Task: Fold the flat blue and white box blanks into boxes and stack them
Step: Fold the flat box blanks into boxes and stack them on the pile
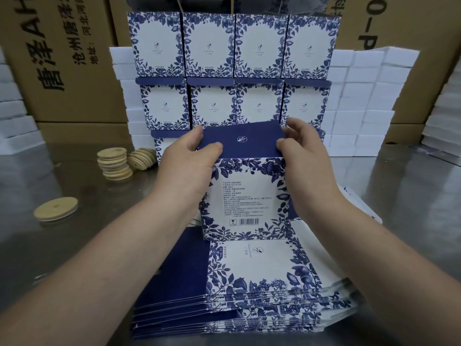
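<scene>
- left grip (192, 158) and right grip (304, 148) pinch the navy top flap of the squared cardboard box (244, 196), thumbs on top
- box is over the flat blanks (262, 270) on the brushed steel bench (74, 245)
- finished boxes (234, 46) stacked behind; round wooden discs (114, 163) to the left

A box (244, 196) is held between the left hand (189, 166) and the right hand (306, 156), above a pile of flat blanks (249, 283) laid nearest on the table (62, 245). Stacked boxes (234, 71) are set behind it (in rows); round lids (114, 163) are piled to the left.
</scene>
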Demonstrator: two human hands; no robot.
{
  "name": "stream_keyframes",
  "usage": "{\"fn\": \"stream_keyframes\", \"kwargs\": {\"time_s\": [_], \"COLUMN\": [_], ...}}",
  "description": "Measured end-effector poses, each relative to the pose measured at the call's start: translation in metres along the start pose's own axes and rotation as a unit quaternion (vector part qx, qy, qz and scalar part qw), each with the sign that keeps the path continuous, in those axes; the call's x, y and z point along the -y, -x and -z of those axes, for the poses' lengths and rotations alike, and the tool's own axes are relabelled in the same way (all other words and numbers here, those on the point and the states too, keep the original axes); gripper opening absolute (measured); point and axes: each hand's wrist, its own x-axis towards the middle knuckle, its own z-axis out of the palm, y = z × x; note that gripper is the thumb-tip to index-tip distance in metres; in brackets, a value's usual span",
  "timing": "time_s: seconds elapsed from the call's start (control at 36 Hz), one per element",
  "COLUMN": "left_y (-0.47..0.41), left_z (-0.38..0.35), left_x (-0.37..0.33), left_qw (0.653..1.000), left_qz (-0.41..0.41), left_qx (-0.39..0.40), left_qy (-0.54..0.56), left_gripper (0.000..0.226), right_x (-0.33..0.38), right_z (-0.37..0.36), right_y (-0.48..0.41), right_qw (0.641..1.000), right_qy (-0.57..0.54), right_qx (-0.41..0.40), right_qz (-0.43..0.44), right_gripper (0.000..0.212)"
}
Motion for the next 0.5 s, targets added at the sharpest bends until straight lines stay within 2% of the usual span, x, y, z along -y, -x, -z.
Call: {"fn": "stream_keyframes", "kwargs": {"time_s": [0.08, 0.17, 0.28, 0.33, 0.5], "left_y": [0.0, 0.001, 0.0, -0.002, 0.0], "left_z": [-0.001, 0.001, 0.002, 0.004, 0.007], "left_x": [-0.001, -0.002, -0.003, -0.003, -0.009], "left_qw": [0.999, 0.998, 0.993, 0.991, 0.972], "left_qz": [0.001, -0.016, -0.057, -0.066, -0.117], "left_qx": [-0.018, -0.03, -0.026, -0.018, -0.005], "left_qy": [-0.029, -0.06, -0.095, -0.116, -0.203], "left_gripper": [0.038, 0.028, 0.027, 0.024, 0.003], "right_x": [0.002, 0.002, 0.004, 0.005, 0.01], "right_z": [0.0, 0.001, 0.005, 0.007, 0.011], "right_y": [0.002, 0.002, 0.003, 0.002, 0.003], "right_qw": [0.999, 0.992, 0.965, 0.951, 0.933], "right_qy": [0.043, 0.1, 0.188, 0.227, 0.247], "right_qx": [0.012, 0.005, 0.005, 0.021, 0.055], "right_qz": [0.015, 0.077, 0.183, 0.207, 0.255], "right_gripper": [0.033, 0.033, 0.034, 0.038, 0.026]}}
